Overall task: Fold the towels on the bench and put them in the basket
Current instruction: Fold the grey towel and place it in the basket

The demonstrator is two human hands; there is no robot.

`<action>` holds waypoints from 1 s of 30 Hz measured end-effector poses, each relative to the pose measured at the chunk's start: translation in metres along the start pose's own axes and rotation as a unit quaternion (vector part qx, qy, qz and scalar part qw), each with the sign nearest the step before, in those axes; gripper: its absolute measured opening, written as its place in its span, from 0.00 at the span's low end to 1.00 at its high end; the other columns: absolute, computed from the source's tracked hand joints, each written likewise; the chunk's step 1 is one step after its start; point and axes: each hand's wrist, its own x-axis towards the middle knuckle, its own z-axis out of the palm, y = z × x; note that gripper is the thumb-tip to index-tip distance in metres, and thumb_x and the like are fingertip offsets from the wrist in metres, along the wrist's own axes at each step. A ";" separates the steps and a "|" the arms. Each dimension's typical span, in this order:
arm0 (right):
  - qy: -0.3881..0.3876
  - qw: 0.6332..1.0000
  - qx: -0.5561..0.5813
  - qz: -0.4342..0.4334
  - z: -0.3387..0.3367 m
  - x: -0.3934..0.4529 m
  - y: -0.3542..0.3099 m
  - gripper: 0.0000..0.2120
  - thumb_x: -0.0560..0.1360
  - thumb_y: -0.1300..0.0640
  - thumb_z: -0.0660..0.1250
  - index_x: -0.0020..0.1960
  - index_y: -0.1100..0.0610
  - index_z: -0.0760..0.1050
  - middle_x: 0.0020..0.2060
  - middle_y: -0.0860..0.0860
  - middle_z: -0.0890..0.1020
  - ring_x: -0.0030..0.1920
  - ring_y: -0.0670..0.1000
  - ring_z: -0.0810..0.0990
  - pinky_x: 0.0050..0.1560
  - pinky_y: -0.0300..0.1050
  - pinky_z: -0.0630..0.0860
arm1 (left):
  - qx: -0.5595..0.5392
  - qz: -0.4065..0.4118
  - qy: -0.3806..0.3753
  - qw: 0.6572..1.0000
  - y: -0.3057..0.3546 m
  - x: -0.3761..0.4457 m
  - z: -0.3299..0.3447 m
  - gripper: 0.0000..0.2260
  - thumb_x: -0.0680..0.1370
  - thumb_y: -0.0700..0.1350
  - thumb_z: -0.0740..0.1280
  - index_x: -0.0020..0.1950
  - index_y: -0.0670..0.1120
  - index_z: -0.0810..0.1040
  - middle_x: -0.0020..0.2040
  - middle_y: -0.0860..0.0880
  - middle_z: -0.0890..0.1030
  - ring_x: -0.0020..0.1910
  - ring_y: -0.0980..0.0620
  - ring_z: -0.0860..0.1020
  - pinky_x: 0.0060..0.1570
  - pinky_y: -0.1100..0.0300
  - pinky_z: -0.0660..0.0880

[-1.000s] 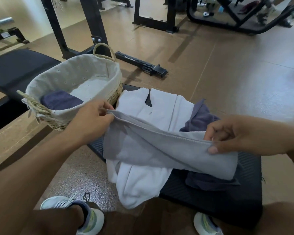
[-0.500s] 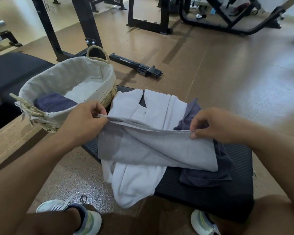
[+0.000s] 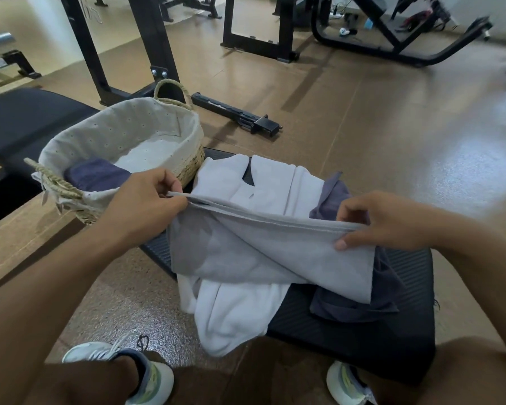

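While the person sits over the black worktop (image 3: 392, 340), both hands hold one light grey towel (image 3: 263, 252) above it. The left hand (image 3: 146, 206) pinches the left end of the towel's upper edge between the thumb and the curled fingers. The right hand (image 3: 383, 220) grips the right end of the same edge, with the thumb in front and the fingers folded behind the cloth. The edge runs almost straight between the two hands, and the rest of the grey towel hangs down in a fold over the other cloths.

Under it, a white towel (image 3: 240, 317) lies crumpled on the worktop, and its lower part hangs over the near edge. A dark purple towel (image 3: 354, 308) lies to the right of the white one, partly covered by the grey towel.

The woven basket (image 3: 187, 159) with a pale fabric lining stands at the far left corner of the worktop, just beside the left hand. Inside it, at the near end, lies a folded dark purple towel (image 3: 97, 173).

On the brown floor (image 3: 392, 135) are two light sports shoes (image 3: 146, 378), and black gym frames (image 3: 146, 39) stand farther away.
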 end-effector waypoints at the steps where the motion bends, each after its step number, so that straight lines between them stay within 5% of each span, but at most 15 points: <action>1: 0.013 0.999 0.029 -0.010 -0.003 -0.004 0.000 0.11 0.70 0.41 0.75 0.44 0.46 0.80 0.40 0.44 0.83 0.41 0.46 0.82 0.45 0.48 0.78 | 0.000 -0.003 0.003 1.000 -0.001 0.000 -0.001 0.04 0.74 0.37 0.69 0.42 0.46 0.78 0.37 0.45 0.83 0.34 0.50 0.75 0.39 0.57 0.72; 4: 0.069 0.988 0.131 -0.034 -0.011 -0.015 0.002 0.09 0.74 0.44 0.70 0.45 0.50 0.79 0.38 0.44 0.83 0.39 0.44 0.81 0.40 0.38 0.75 | -0.046 -0.041 -0.002 0.998 0.001 0.000 -0.005 0.04 0.74 0.38 0.69 0.42 0.48 0.78 0.37 0.47 0.83 0.37 0.49 0.76 0.40 0.55 0.73; 7: 0.117 0.966 0.222 -0.059 -0.019 -0.026 0.001 0.12 0.75 0.46 0.66 0.49 0.53 0.80 0.40 0.47 0.84 0.40 0.47 0.81 0.39 0.34 0.75 | -0.230 -0.110 -0.066 0.965 0.013 -0.003 -0.011 0.10 0.75 0.33 0.61 0.41 0.44 0.79 0.37 0.45 0.78 0.38 0.48 0.74 0.39 0.55 0.71; 10: 0.138 0.942 0.297 -0.075 -0.024 -0.032 -0.003 0.09 0.78 0.55 0.65 0.54 0.55 0.82 0.45 0.48 0.87 0.41 0.44 0.84 0.40 0.32 0.77 | -0.326 -0.156 -0.144 0.921 0.014 -0.002 -0.018 0.18 0.74 0.35 0.57 0.54 0.37 0.84 0.50 0.38 0.84 0.47 0.42 0.79 0.50 0.49 0.73; 16: 0.104 0.990 0.095 0.008 -0.006 -0.010 0.008 0.08 0.71 0.41 0.70 0.41 0.45 0.83 0.36 0.42 0.83 0.35 0.39 0.77 0.41 0.40 0.71 | -0.168 -0.127 -0.071 0.975 0.003 0.000 -0.005 0.08 0.78 0.33 0.67 0.42 0.44 0.81 0.42 0.43 0.81 0.42 0.47 0.79 0.42 0.53 0.82; 19: 0.103 0.994 0.028 0.004 -0.006 -0.005 0.006 0.10 0.69 0.36 0.68 0.41 0.42 0.80 0.46 0.39 0.83 0.45 0.36 0.78 0.46 0.40 0.73 | -0.107 -0.095 -0.053 0.988 0.003 -0.002 -0.001 0.04 0.78 0.35 0.69 0.45 0.43 0.81 0.44 0.42 0.85 0.46 0.42 0.84 0.52 0.43 0.82; 24: 0.021 0.997 0.050 -0.055 -0.013 -0.022 -0.017 0.06 0.66 0.38 0.75 0.39 0.38 0.84 0.58 0.29 0.79 0.61 0.29 0.72 0.60 0.32 0.66 | -0.038 -0.049 -0.050 0.997 0.005 -0.006 -0.004 0.05 0.68 0.49 0.70 0.43 0.52 0.82 0.41 0.44 0.85 0.46 0.39 0.84 0.53 0.38 0.81; 27: -0.028 0.997 0.059 -0.041 -0.010 -0.024 -0.022 0.09 0.68 0.37 0.73 0.41 0.40 0.86 0.52 0.33 0.83 0.56 0.35 0.79 0.59 0.37 0.73 | -0.012 -0.027 -0.050 0.998 0.003 -0.006 -0.004 0.02 0.68 0.45 0.70 0.39 0.52 0.80 0.35 0.48 0.83 0.38 0.47 0.81 0.46 0.45 0.80; 30: 0.051 0.999 -0.001 -0.018 -0.002 -0.015 -0.017 0.01 0.75 0.43 0.72 0.45 0.37 0.82 0.44 0.39 0.85 0.46 0.40 0.81 0.50 0.40 0.78 | 0.017 -0.006 -0.046 0.999 -0.001 -0.004 -0.002 0.08 0.72 0.37 0.71 0.37 0.48 0.79 0.32 0.52 0.82 0.33 0.54 0.78 0.37 0.58 0.73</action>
